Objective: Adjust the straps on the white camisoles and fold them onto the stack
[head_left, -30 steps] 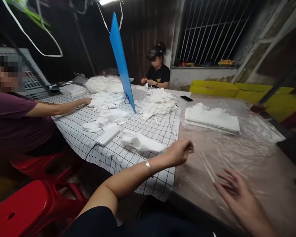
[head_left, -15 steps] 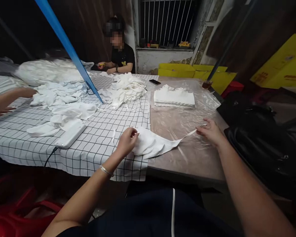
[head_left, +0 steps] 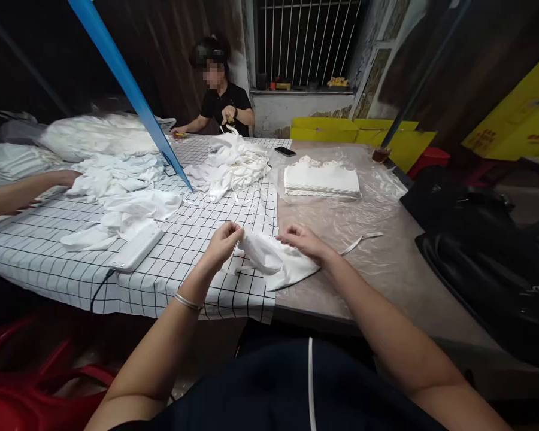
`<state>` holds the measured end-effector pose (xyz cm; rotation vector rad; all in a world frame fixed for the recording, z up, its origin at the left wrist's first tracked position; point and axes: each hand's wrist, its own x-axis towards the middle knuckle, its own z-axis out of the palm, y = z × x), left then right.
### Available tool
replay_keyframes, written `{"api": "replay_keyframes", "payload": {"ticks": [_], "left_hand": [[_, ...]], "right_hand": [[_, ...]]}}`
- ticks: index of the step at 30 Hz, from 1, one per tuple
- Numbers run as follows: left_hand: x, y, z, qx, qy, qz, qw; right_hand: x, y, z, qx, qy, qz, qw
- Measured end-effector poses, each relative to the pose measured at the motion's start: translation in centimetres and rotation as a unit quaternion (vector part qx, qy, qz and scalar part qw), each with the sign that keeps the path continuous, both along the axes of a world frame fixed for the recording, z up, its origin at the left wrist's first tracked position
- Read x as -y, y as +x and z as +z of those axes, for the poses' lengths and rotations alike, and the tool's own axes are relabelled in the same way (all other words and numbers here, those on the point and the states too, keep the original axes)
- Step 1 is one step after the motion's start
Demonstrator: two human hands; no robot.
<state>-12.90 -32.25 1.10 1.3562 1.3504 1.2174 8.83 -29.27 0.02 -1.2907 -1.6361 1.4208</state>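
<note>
A thin white cloth piece (head_left: 287,269) with narrow ties lies at the front edge of the table, partly on the checked cover. My left hand (head_left: 222,242) pinches its upper left corner and holds it slightly raised. My right hand (head_left: 305,242) is over the cloth's upper edge, with the fingers bent together on it; the fingertips partly hide the contact. One loose tie (head_left: 362,239) trails out to the right beyond my right wrist.
Behind the cloth stands a neat white stack (head_left: 322,181); a phone (head_left: 285,151) lies farther back. Left are white cloth heaps (head_left: 233,164), a white power strip (head_left: 137,248) and a blue post (head_left: 130,90). Black bags (head_left: 489,257) are right. Two co-workers' arms reach over the table.
My right hand has let go of the right-hand tie and moved left to the cloth's upper edge. The cloth is now bunched up. The seated person across has raised a hand over the heap.
</note>
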Motion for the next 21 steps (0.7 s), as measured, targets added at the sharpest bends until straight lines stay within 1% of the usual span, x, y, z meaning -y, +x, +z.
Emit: {"api": "replay_keyframes", "payload": {"ticks": [2,4,6,7,10,12,14,16,18,19,21], "left_hand": [[-0.3,0.2,1.6,0.046,0.008,-0.058,0.997],[-0.6,0.8,3.2,0.1,0.0,-0.11,0.989],[-0.9,1.5,4.5,0.154,-0.023,-0.133,0.979],[-1.1,1.9,5.0,0.177,-0.037,-0.139,0.974],[-1.6,3.0,6.0,0.247,-0.071,-0.154,0.954],[-1.9,4.1,6.1,0.311,-0.085,-0.156,0.934],[-2.0,5.4,5.7,0.371,-0.105,-0.133,0.913],[-1.9,6.8,4.9,0.39,-0.145,-0.116,0.902],[-1.8,8.1,4.3,0.364,-0.176,-0.13,0.905],[-1.9,8.7,4.2,0.336,-0.176,-0.147,0.914],[-2.2,9.6,4.4,0.266,-0.146,-0.182,0.935]], "right_hand": [[-0.3,0.2,0.8,-0.054,-0.045,0.005,0.998],[-0.3,0.0,1.6,-0.078,-0.099,0.052,0.991],[-0.2,-0.2,2.3,-0.123,-0.135,0.096,0.978],[-0.2,-0.2,2.7,-0.153,-0.142,0.105,0.972],[-0.1,0.3,3.8,-0.204,-0.14,0.084,0.965],[-0.2,1.0,4.6,-0.212,-0.121,0.047,0.969],[-0.3,1.7,5.5,-0.232,-0.08,-0.008,0.97],[-0.5,2.4,6.5,-0.247,-0.022,-0.058,0.967],[-1.0,3.2,7.8,-0.235,0.031,-0.087,0.968],[-1.3,3.7,8.6,-0.219,0.053,-0.095,0.97],[-1.9,4.6,10.0,-0.182,0.091,-0.112,0.973]]}}
